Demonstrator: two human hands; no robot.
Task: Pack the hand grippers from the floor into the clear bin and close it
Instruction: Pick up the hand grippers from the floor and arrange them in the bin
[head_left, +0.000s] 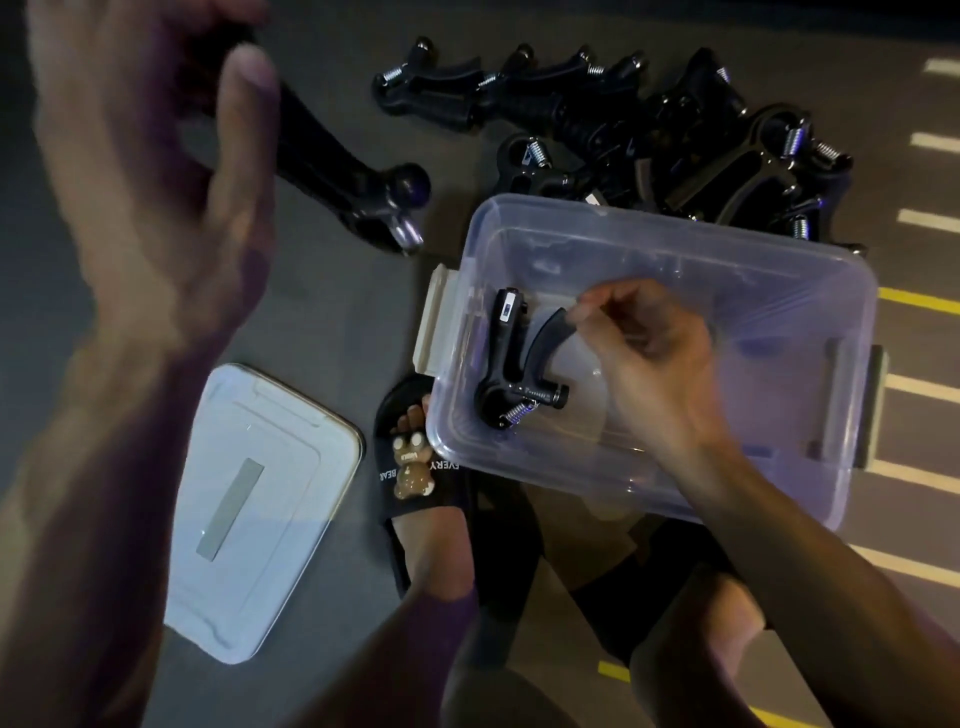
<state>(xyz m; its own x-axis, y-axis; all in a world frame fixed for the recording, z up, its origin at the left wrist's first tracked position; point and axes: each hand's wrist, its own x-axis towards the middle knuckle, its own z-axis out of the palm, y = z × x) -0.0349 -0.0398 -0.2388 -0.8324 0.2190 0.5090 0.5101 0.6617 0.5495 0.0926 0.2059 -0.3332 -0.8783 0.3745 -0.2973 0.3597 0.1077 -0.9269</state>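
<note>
The clear bin (810, 291) stands open on the floor in front of me. Inside it lies a black hand gripper (511, 358) with a spring at its lower end. My right hand (649, 358) reaches into the bin and pinches the curved handle of that gripper. My left hand (150, 156), blurred and raised at the upper left, grips another black hand gripper (358, 192) whose knob end points down to the right. A pile of several black hand grippers (649, 130) lies on the floor beyond the bin.
The bin's lid (260, 509) lies flat on the floor at the lower left. My foot in a black slipper (415, 478) with a bear figure sits against the bin's near left corner. White and yellow floor stripes (924, 218) run along the right edge.
</note>
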